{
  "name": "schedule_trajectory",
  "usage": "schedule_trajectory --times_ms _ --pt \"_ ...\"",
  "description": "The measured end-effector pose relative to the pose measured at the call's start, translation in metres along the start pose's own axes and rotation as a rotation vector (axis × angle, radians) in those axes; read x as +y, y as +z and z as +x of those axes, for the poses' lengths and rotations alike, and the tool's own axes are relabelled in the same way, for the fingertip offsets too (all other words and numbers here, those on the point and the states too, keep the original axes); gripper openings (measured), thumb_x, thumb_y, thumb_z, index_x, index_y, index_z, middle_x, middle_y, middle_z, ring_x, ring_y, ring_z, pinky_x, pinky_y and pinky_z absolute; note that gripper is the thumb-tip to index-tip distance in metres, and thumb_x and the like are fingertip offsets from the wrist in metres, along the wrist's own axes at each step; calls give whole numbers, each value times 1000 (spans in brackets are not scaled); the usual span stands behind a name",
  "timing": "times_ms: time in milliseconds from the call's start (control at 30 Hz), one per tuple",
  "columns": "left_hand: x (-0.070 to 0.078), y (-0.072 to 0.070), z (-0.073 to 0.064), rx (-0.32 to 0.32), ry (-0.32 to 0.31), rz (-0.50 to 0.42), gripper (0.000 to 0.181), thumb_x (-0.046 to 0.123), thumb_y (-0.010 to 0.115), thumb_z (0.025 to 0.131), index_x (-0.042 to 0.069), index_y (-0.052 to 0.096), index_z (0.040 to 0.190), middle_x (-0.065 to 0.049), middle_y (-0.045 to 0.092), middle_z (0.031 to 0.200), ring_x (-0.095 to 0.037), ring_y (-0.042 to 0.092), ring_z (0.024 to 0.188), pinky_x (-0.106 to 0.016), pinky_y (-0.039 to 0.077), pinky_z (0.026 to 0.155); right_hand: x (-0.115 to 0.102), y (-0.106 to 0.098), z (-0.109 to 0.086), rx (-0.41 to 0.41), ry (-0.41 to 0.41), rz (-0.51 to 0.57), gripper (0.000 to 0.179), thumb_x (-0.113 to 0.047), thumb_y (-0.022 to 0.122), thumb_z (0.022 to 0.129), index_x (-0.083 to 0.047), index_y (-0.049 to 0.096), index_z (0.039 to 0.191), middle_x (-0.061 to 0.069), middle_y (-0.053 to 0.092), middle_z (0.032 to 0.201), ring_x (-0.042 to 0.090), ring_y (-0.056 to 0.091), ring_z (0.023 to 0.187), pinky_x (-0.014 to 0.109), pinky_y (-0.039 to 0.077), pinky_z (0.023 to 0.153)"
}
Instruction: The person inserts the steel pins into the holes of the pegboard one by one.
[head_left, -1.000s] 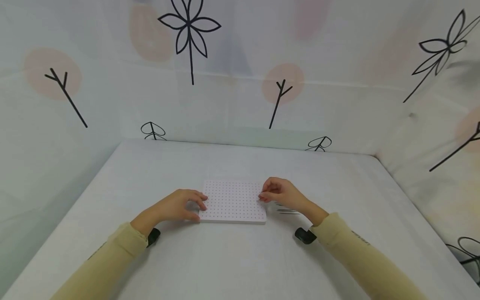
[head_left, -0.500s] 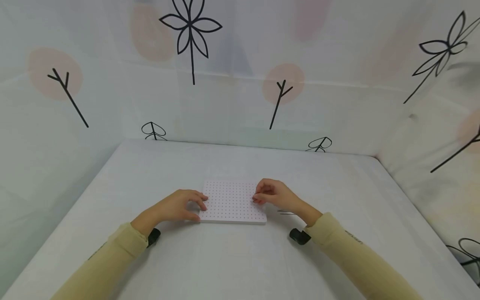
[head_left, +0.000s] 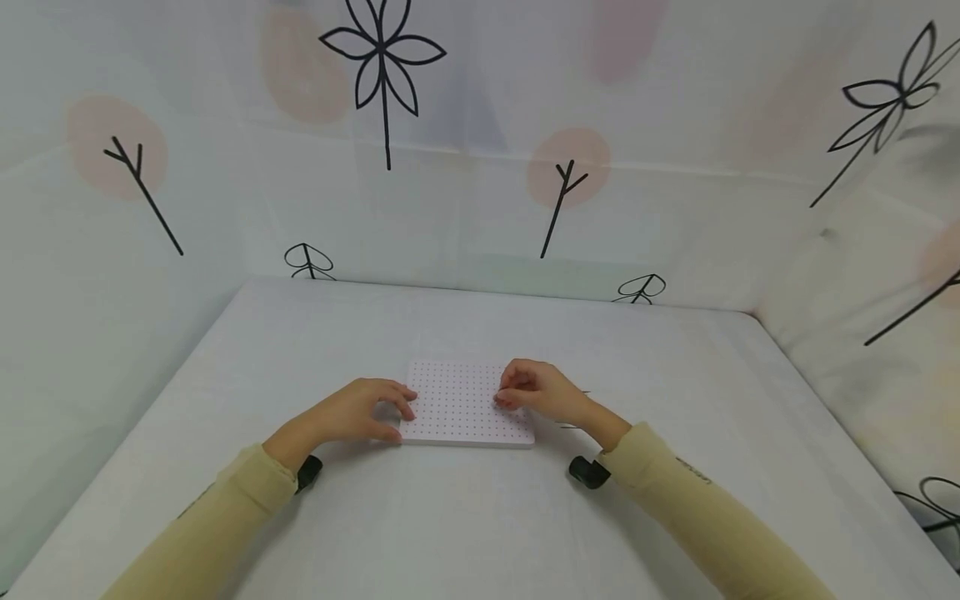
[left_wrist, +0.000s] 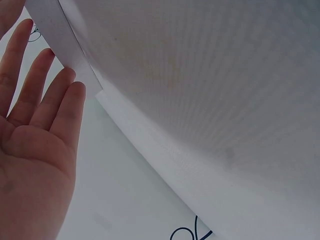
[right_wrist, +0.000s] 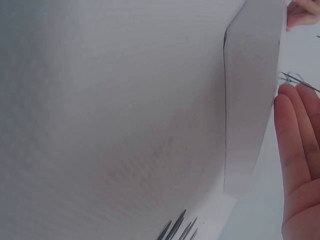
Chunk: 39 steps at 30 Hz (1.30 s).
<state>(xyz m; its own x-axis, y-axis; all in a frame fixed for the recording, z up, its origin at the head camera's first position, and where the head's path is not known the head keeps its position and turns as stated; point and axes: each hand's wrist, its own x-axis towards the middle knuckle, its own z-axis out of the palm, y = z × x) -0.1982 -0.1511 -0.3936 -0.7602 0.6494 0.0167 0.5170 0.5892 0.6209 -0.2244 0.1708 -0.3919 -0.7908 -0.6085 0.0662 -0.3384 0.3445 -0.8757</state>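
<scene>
A white board (head_left: pixel 453 417) with rows of small holes lies flat on the table. My left hand (head_left: pixel 352 412) rests its spread fingers against the board's left side; the left wrist view shows those fingers (left_wrist: pixel 67 110) nearly straight at the edge. Over the right part of the board, my right hand (head_left: pixel 543 392) pinches a thin, dark, pointed stick (right_wrist: pixel 300 81) between thumb and fingertips. Whether its tip sits in a hole is hidden. Several similar dark pointed sticks (right_wrist: pixel 178 224) lie on the table right of the board, partly covered by the right forearm in the head view.
A white cloth covers the table (head_left: pixel 472 533). Patterned fabric (head_left: pixel 465 208) with flower and twig drawings hangs behind and at both sides. Black wrist-worn devices (head_left: pixel 588 472) sit under both wrists, close above the table.
My right hand has moved left, from the board's right edge further in over its holes. The left hand and the board stay in place.
</scene>
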Motion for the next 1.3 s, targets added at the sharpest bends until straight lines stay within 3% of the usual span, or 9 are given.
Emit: schedule_trajectory --times_ms 267,900,1300 --pt "1 0 0 -2 -12 -5 23 16 80 72 21 70 92 -4 58 124 -28 46 121 -49 33 102 -2 3 4 1 -25 -35 7 -4 63 87 -2 56 90 7 66 86 21 64 76 31 54 69" --pt "4 -2 0 -8 -26 2 23 15 79 73 20 70 93 -4 58 124 -28 46 122 -48 32 102 -5 5 8 -1 15 -120 7 -7 68 84 -7 62 86 0 64 83 14 61 75 26 52 70" --pt "4 -2 1 -9 -26 -4 23 13 79 72 20 69 92 -4 58 124 -28 46 122 -48 34 101 -2 0 3 14 41 -153 9 -3 67 84 -7 64 90 1 65 90 14 62 85 26 51 78"
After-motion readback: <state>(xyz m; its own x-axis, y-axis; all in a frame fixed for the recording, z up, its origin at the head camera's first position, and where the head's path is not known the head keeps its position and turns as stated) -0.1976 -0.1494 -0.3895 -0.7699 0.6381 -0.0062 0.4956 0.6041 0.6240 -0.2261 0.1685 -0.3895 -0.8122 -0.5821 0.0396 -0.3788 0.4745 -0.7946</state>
